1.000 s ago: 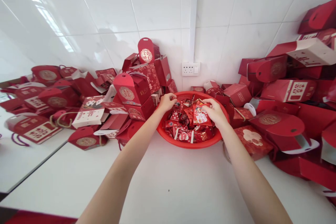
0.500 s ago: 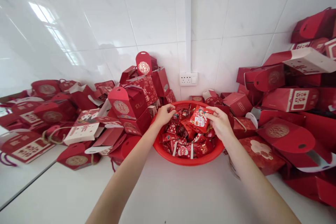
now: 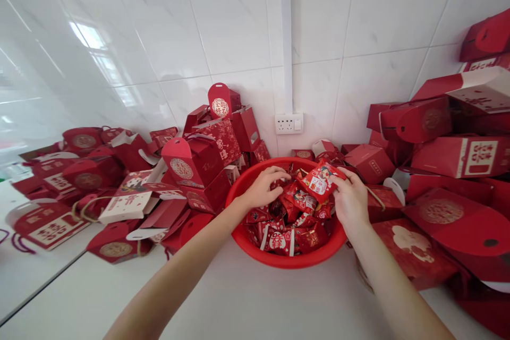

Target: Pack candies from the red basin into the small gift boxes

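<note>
A red plastic basket (image 3: 287,263) holds many small wrapped sweets and packets in red and dark wrappers. Between the thumb and fingers of my right hand (image 3: 350,196) is a red candy packet (image 3: 320,180) with a printed figure and a white patch, held just above the heap. My left hand (image 3: 265,187) reaches over the basket's left side, fingers bent and thumb apart, close above the sweets; nothing shows in its grasp. Near the front of the heap lies a red-and-white wrapped sweet (image 3: 278,240).
Red gift boxes (image 3: 195,162) are piled left of the basket. More boxes (image 3: 434,212) are stacked high on the right, close to my right forearm. Behind, a tiled wall carries a power socket (image 3: 289,124). A white table (image 3: 255,303) lies under everything.
My left hand has moved right and down, further over the sweets. My right hand has shifted slightly right with the packet, which is now more tilted. The view has shifted slightly.
</note>
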